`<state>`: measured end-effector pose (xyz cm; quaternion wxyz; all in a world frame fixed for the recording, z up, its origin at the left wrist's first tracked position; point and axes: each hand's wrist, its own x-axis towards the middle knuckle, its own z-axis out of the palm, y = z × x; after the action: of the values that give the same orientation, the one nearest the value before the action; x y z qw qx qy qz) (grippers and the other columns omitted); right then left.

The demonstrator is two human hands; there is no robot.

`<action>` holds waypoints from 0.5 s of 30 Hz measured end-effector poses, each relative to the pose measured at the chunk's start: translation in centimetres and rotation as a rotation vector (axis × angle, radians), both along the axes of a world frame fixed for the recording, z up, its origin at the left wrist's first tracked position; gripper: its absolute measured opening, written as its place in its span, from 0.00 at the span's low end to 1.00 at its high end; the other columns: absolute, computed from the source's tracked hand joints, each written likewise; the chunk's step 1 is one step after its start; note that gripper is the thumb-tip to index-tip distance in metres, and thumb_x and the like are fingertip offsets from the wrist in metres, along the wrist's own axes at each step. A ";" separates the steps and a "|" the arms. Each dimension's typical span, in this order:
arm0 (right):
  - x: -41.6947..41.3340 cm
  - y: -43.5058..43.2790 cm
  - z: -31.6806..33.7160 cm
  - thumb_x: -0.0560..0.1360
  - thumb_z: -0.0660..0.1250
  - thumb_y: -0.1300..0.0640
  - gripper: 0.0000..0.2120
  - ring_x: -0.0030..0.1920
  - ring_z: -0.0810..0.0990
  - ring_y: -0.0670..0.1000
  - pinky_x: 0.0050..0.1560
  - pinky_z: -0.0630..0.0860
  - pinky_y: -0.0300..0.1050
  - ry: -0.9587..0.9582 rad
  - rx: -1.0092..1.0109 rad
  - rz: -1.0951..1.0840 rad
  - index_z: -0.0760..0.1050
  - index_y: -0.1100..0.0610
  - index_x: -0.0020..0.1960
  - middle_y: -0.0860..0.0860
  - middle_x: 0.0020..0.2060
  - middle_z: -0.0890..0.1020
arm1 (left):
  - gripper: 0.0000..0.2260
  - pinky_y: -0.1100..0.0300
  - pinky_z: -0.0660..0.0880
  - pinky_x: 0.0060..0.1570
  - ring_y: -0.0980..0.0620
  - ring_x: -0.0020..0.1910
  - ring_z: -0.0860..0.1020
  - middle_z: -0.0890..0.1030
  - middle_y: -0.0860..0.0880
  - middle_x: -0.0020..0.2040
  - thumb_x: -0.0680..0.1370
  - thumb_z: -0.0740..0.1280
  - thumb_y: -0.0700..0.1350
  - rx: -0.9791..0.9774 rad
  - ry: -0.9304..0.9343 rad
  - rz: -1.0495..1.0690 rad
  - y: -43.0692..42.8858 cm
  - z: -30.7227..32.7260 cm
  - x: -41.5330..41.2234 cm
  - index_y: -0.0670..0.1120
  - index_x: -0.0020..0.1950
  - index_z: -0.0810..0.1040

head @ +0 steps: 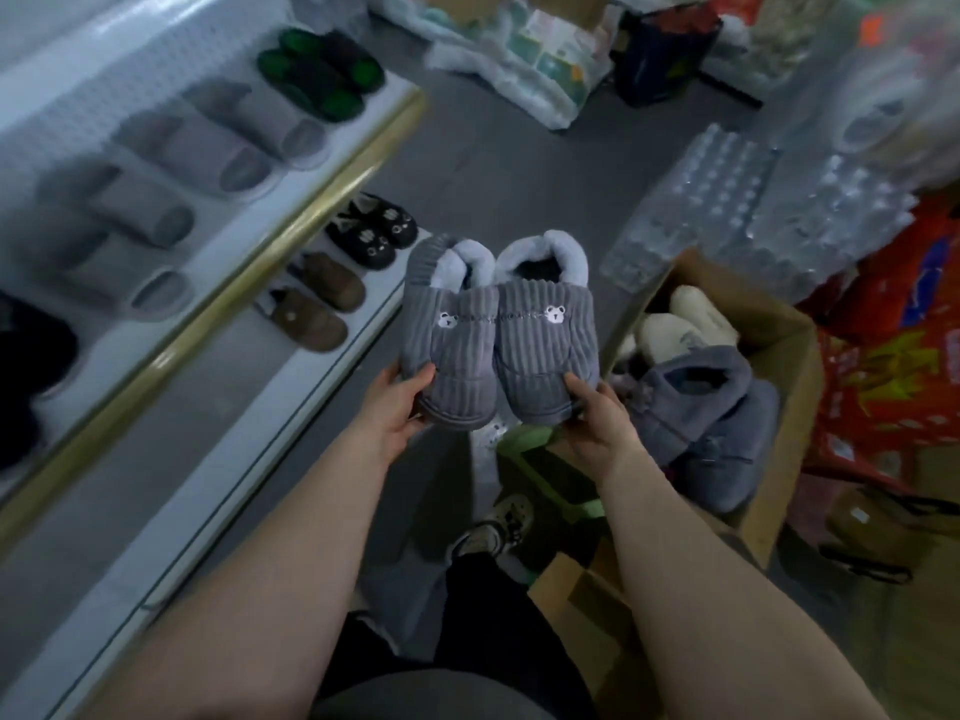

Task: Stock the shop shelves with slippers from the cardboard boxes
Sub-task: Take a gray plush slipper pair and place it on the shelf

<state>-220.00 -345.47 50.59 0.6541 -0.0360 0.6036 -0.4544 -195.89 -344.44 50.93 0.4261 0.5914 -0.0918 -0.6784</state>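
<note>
Holds a pair of grey corduroy slippers in the air, one slipper per hand, toes toward the body and fleece-lined openings pointing away. Grips the toe of the left-side slipper with the left hand, thumb on the upper, fingers curled underneath. Grips the toe of the right-side slipper with the right hand in the same manner. Hands apart, each clamped on its own slipper.

Slippers side by side, touching along their inner edges, each marked with a small white bear face on the upper. Located above the grey floor, between the shelves on the left and the cardboard box on the right, resting on neither.

Cardboard box: open, flaps up, just right of the right hand. Contains cream slippers toward the far side and further grey fleece-lined slippers toward the near side.

Upper shelf, gold-edged: carries rows of grey slides and, at the far end, a black-and-green pair. Dark footwear at the near left edge, too blurred to identify.

Lower shelf, white: carries a black pair with cat faces and, nearer, a brown pair, close together but apart.

Beyond the box: shrink-wrapped packs of clear bottles on the floor. Red printed bags along the right edge. Below the hands: a green plastic item, type unclear, and the person's shoe.
</note>
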 end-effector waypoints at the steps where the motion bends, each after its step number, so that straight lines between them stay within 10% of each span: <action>1: 1.8 0.8 -0.3 0.75 0.70 0.65 0.19 0.54 0.81 0.59 0.53 0.80 0.59 0.005 0.002 0.011 0.73 0.57 0.65 0.58 0.58 0.81 | 0.20 0.55 0.80 0.38 0.51 0.46 0.81 0.82 0.48 0.54 0.78 0.68 0.41 0.015 -0.006 0.018 1.3 -0.1 1.7 0.47 0.70 0.71; 10: 14.8 5.4 -3.3 0.75 0.70 0.65 0.22 0.50 0.81 0.56 0.38 0.82 0.48 0.001 0.084 0.194 0.71 0.61 0.68 0.57 0.54 0.80 | 0.14 0.58 0.76 0.37 0.54 0.45 0.80 0.81 0.51 0.49 0.80 0.65 0.43 0.096 -0.035 0.176 9.2 -3.1 13.6 0.46 0.66 0.73; 15: 17.8 5.2 -6.3 0.74 0.72 0.63 0.23 0.57 0.80 0.62 0.57 0.78 0.65 -0.012 0.148 0.300 0.71 0.58 0.68 0.60 0.59 0.80 | 0.18 0.57 0.77 0.39 0.52 0.49 0.80 0.81 0.49 0.55 0.79 0.67 0.44 0.131 -0.029 0.237 11.2 -6.6 16.8 0.47 0.68 0.72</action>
<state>-202.15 -340.24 44.31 0.7191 -0.0746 0.6193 -0.3062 -179.09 -333.23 44.38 0.4622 0.6344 0.0172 -0.6193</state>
